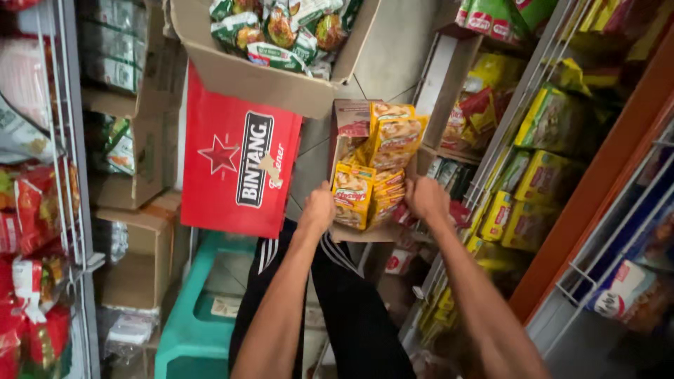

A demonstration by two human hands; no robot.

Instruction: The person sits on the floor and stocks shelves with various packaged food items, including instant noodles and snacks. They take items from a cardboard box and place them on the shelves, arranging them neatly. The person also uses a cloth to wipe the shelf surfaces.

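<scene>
My left hand (317, 209) and my right hand (426, 198) grip the two sides of a stack of yellow noodle packets (372, 175) that rests in an open cardboard box (351, 118) on my lap. The fingers of both hands curl around the packets. My legs in black trousers with white stripes (337, 295) are below the box. The underside of the stack is hidden by the hands.
A red carton (239, 168) stands at left under an open cardboard box of green packets (274, 42). A teal plastic stool (193, 316) is below. Wire racks of snack bags (35, 210) line the left. Shelves of yellow and green packets (533, 175) fill the right.
</scene>
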